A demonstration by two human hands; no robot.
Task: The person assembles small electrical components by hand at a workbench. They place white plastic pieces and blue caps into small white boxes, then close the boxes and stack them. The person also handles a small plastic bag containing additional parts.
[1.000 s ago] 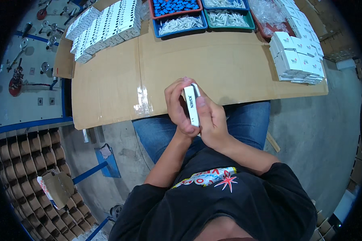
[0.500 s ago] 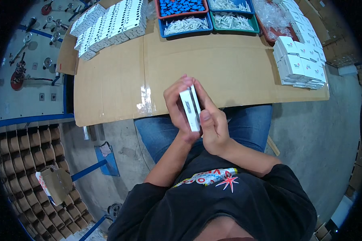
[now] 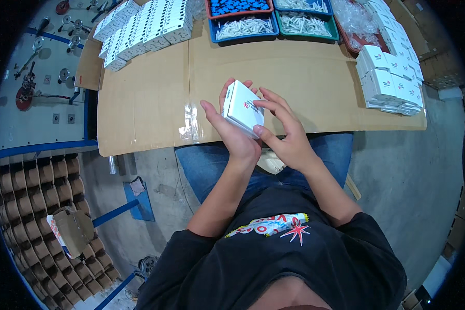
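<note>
A small white box [image 3: 247,106] with a printed lid is held in front of me, over the table's near edge. It lies tilted in the palm of my left hand [image 3: 236,138], whose thumb stands off to the side while the fingers curl behind the box. From the right, my right hand [image 3: 293,140] grips the box lightly: its thumb is at the near corner and a fingertip is on the right edge of the lid, the other fingers spread. The box looks closed; its underside is hidden by my left hand.
Cardboard [image 3: 144,119] covers the table. White boxes stand in rows [image 3: 155,26] at the far left and in a stack [image 3: 385,82] at the right. At the back are a blue tray [image 3: 243,39] and a green tray [image 3: 310,37] of white pieces, and clear plastic bags [image 3: 354,20].
The box has turned from its narrow side to its printed face and moved slightly away from me. My hands, earlier wrapped close around it, have drawn apart, uncovering a pale object in my lap.
</note>
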